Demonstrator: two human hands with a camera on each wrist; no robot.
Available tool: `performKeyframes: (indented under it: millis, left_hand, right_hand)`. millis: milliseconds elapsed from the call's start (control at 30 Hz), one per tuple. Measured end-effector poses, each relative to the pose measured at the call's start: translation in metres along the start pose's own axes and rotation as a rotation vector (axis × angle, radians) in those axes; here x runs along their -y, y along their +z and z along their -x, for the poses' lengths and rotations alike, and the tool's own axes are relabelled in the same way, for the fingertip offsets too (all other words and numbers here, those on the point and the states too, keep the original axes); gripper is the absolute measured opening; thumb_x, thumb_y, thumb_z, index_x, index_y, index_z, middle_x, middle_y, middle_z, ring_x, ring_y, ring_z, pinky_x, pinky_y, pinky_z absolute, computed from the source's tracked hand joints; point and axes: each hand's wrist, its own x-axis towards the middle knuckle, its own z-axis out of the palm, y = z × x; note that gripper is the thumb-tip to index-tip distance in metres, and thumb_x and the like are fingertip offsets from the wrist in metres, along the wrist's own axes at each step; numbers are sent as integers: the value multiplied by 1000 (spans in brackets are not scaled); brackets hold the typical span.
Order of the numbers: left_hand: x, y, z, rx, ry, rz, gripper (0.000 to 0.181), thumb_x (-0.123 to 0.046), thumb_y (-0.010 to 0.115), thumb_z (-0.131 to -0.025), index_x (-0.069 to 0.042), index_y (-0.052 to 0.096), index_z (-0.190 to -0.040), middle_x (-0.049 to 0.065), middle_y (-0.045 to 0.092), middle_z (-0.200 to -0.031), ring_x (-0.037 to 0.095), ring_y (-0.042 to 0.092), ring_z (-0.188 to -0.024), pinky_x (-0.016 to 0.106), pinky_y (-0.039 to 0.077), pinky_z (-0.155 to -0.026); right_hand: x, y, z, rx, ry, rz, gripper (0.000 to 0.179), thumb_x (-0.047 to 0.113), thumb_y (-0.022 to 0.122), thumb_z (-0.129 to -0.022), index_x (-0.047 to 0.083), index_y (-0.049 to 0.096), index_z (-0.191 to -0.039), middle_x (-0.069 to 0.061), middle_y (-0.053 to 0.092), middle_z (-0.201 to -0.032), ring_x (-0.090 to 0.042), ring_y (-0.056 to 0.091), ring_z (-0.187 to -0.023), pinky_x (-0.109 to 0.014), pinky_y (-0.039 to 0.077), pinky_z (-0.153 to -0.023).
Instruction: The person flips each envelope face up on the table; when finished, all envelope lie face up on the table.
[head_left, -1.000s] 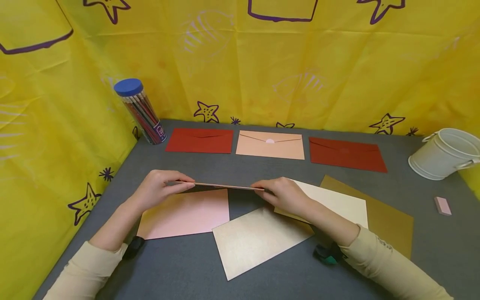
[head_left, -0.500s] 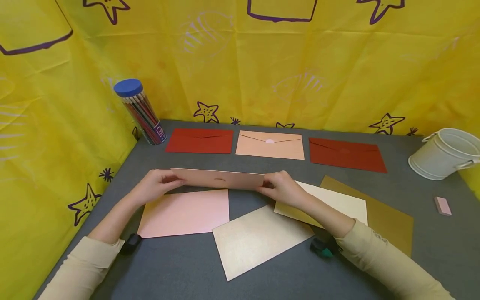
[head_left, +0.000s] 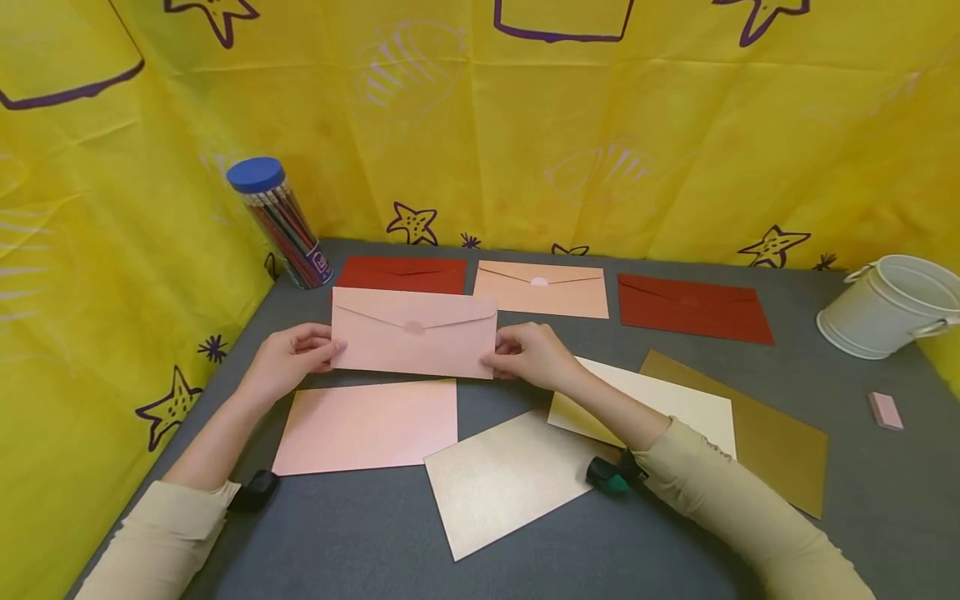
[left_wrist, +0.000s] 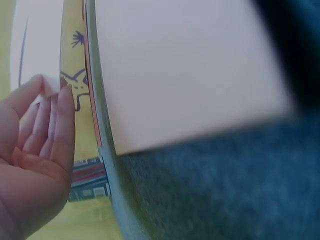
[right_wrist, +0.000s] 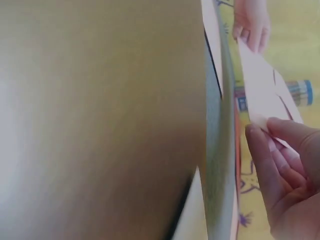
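Note:
Both hands hold up a pale pink envelope (head_left: 412,346), its flap side and round seal facing the head camera. My left hand (head_left: 288,360) pinches its left end between thumb and fingers; in the left wrist view the thumb lies over the corner of the envelope (left_wrist: 42,45). At the other end my right hand (head_left: 534,354) pinches the lower right corner, and the right wrist view has the envelope (right_wrist: 262,85) stretching from this hand to the left one. Below it on the table lies another pink envelope (head_left: 371,429). The raised envelope partly covers a red envelope (head_left: 405,271) behind.
A peach envelope (head_left: 536,300) and a dark red one (head_left: 690,308) continue the back row. Cream (head_left: 517,492), ivory (head_left: 675,404) and gold envelopes (head_left: 783,433) lie in front. A pencil tube (head_left: 281,225) stands back left; a white bucket (head_left: 885,308) and an eraser (head_left: 886,412) are right.
The held envelope has tilted from edge-on to face the head camera, first showing a thin edge, then a narrow face. Both hands have shifted slightly left and up with it.

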Motion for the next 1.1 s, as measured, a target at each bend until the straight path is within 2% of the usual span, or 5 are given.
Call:
performKeyframes:
  millis: [333, 567, 800, 933, 1100]
  left_hand:
    - [15, -19, 2, -104, -176, -33, 64, -55, 67, -86, -3, 62, -123, 14, 69, -108, 7, 67, -81, 13, 51, -71]
    - [27, -31, -2, -82, -258, 35, 66, -48, 69, -88, 2, 57, -130, 14, 66, -114, 0, 65, -78, 16, 53, -73]
    - [32, -34, -4, -50, -253, -2, 64, -43, 66, -92, 6, 55, -132, 24, 60, -125, -1, 65, -80, 16, 52, -73]
    - [30, -32, -3, -63, -238, -85, 60, -42, 65, -93, 6, 58, -129, 24, 63, -119, 6, 65, -82, 13, 51, -70]
    - [27, -29, -1, -91, -217, -174, 57, -43, 64, -93, 5, 62, -124, 19, 68, -108, 16, 65, -84, 13, 49, -66]
  right_hand:
    - [9, 23, -31, 85, 130, -88, 20, 23, 76, -87, 6, 70, -77, -2, 67, -64, -14, 67, -57, -25, 54, -57]
    - [15, 35, -50, 106, 144, -26, 25, 27, 75, -87, 7, 69, -72, -2, 65, -61, -13, 65, -54, -24, 53, -55]
    - [20, 41, -58, 149, 159, 162, 31, 33, 70, -91, 11, 67, -70, 0, 62, -58, -13, 59, -53, -22, 42, -50]
    - [22, 44, -59, 183, 163, 233, 31, 35, 68, -92, 13, 68, -70, 1, 60, -58, -13, 56, -54, -23, 37, -49]
    - [24, 44, -59, 192, 181, 250, 31, 35, 68, -92, 13, 67, -70, 1, 60, -58, -13, 55, -54, -23, 37, -49]
